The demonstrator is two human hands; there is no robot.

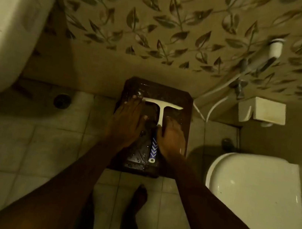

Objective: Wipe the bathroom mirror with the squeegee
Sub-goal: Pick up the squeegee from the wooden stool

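Looking straight down, you see a dark, wet stool [182, 103] standing on the tiled floor [25, 145] against the leaf-patterned wall [159, 18]. The squeegee [159, 115] lies flat on the stool top: its white blade points toward the wall, and its blue-and-white striped handle points back toward you.

Your left hand [125, 122] lies palm down on the stool, fingers spread and extended, with the fingertips beside the left end of the blade. This hand grips nothing.

Your right hand [172, 136] lies just to the right of the handle, touching it where the white stem meets the striped grip. Whether the fingers have closed around the handle cannot be told from this view.

Both hands are apart, with the handle between them.

A white basin [7, 26] is at far left, a white toilet [251, 196] at lower right, and a white wall box [263, 110] with a hose [215, 106] near the stool. A floor drain [62, 100] sits left of the stool. The mirror is not in view.
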